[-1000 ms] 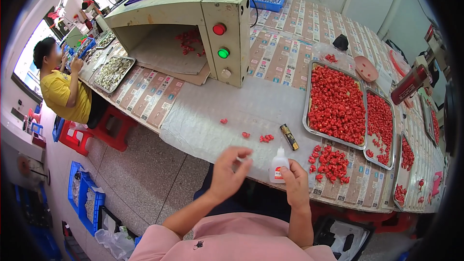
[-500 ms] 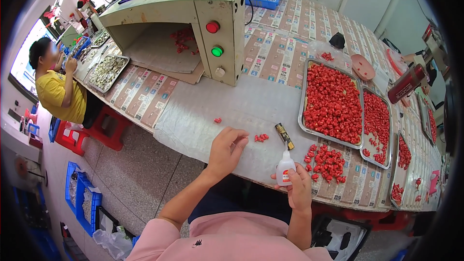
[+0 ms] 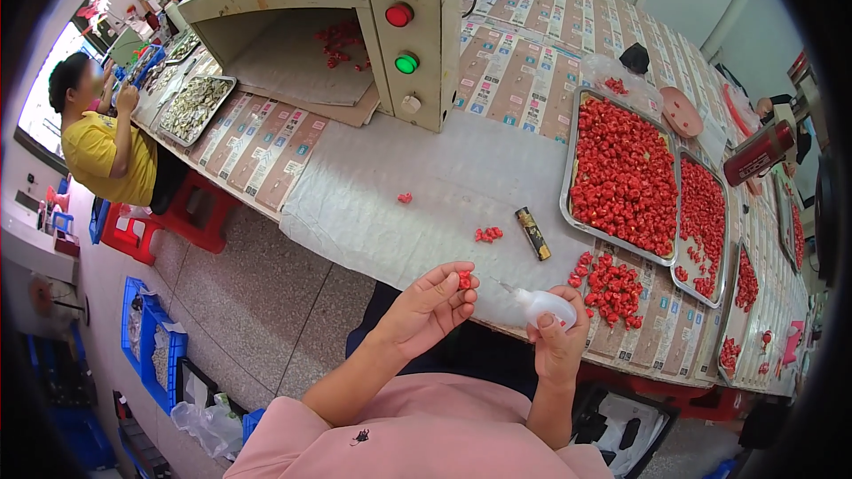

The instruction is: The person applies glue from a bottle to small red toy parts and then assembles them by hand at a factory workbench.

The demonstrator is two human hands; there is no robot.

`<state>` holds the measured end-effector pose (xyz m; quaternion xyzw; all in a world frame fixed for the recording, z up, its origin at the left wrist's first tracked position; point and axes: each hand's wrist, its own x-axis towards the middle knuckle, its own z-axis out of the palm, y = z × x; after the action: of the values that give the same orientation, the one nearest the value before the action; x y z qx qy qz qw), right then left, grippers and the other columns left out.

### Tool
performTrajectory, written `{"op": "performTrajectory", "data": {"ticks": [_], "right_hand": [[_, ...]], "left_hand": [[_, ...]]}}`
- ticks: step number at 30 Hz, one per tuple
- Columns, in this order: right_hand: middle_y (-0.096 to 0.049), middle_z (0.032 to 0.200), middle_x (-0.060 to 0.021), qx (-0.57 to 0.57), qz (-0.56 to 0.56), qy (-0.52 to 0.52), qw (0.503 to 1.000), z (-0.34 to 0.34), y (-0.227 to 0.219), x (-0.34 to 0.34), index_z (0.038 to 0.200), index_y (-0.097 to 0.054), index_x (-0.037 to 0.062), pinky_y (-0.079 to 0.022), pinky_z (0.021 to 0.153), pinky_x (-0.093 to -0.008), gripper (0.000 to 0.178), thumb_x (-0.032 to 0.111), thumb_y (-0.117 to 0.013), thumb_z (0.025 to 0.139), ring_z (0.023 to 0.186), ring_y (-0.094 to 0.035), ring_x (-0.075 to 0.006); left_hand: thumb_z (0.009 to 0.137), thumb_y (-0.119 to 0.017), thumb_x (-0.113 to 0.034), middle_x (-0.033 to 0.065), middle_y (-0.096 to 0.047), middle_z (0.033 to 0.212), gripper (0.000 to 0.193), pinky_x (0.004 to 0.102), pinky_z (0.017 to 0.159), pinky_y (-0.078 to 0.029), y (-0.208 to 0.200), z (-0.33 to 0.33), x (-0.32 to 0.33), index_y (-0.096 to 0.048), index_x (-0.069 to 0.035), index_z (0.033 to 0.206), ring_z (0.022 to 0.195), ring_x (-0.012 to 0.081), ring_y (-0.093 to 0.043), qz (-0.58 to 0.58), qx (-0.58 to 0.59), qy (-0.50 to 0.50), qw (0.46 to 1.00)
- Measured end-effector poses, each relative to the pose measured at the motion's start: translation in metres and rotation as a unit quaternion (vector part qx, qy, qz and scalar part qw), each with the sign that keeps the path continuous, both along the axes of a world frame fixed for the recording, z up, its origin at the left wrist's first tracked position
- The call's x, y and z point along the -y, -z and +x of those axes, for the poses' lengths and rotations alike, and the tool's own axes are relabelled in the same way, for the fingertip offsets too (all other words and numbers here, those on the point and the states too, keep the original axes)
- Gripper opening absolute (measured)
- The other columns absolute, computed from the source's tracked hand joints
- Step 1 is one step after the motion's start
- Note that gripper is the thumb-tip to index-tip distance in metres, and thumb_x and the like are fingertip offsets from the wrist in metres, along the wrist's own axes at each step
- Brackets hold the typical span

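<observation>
My left hand (image 3: 424, 312) is closed, pinching a small red piece (image 3: 464, 280) between thumb and fingertips, just above the table's near edge. In my right hand (image 3: 559, 355) is a white squeeze bottle (image 3: 545, 309), tilted so its thin nozzle points left at the red piece; the tip looks a short gap away. On the white sheet (image 3: 426, 160) beyond lie a few red pieces (image 3: 488, 234), a lone red piece (image 3: 405, 198) and a slim black-and-gold cylinder (image 3: 532, 232). A loose pile of red pieces (image 3: 616, 293) sits right of the bottle.
Metal trays of red pieces (image 3: 621, 182) (image 3: 701, 222) stand at the right, with a dark red flask (image 3: 760, 153) beyond. A beige machine (image 3: 413, 44) with red pieces inside stands at the back. A person in yellow (image 3: 96, 155) sits at the left beside a tray (image 3: 197, 109).
My left hand has come nearer my body and turned, now showing the red piece. The bottle has tipped from upright to pointing left. The view has shifted slightly.
</observation>
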<state>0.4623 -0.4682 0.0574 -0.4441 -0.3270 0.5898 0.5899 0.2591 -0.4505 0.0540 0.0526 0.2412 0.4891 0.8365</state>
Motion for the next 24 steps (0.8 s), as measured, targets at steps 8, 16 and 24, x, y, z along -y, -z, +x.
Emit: {"op": "performTrajectory", "data": {"ticks": [8, 16, 24], "right_hand": [[-0.054, 0.077, -0.0027, -0.009, 0.042, 0.044, 0.998, -0.0039, 0.0026, 0.0006, 0.1, -0.05, 0.0027, -0.04, 0.049, -0.0198, 0.043, 0.019, -0.078, 0.073, 0.059, -0.05, -0.0084], [-0.054, 0.081, -0.0007, 0.017, 0.049, 0.047, 0.998, -0.0025, 0.0054, 0.0041, 0.098, -0.053, 0.0017, -0.041, 0.053, -0.018, 0.039, 0.019, -0.078, 0.074, 0.064, -0.05, -0.0057], [-0.051, 0.082, -0.0003, 0.045, 0.048, 0.043, 0.997, -0.0029, 0.0054, 0.0069, 0.097, -0.054, 0.0013, -0.038, 0.056, -0.0181, 0.037, 0.025, -0.074, 0.077, 0.065, -0.048, -0.0054]], "left_hand": [[0.092, -0.053, -0.011, 0.0061, -0.059, 0.105, 0.028, 0.0244, 0.081, -0.049, -0.0009, 0.0022, 0.0033, -0.052, -0.002, 0.119, 0.089, 0.011, -0.058, 0.002, -0.029, -0.009, 1.0], [0.091, -0.054, -0.009, 0.0055, -0.06, 0.103, 0.026, 0.0243, 0.082, -0.05, 0.0053, 0.0022, 0.0062, -0.054, -0.004, 0.117, 0.089, 0.0115, -0.06, 0.034, -0.01, 0.001, 0.999], [0.091, -0.054, -0.007, 0.0078, -0.06, 0.105, 0.025, 0.0255, 0.083, -0.051, 0.0068, 0.003, 0.0086, -0.054, -0.004, 0.115, 0.091, 0.0133, -0.061, 0.032, -0.016, -0.003, 0.999]]}}
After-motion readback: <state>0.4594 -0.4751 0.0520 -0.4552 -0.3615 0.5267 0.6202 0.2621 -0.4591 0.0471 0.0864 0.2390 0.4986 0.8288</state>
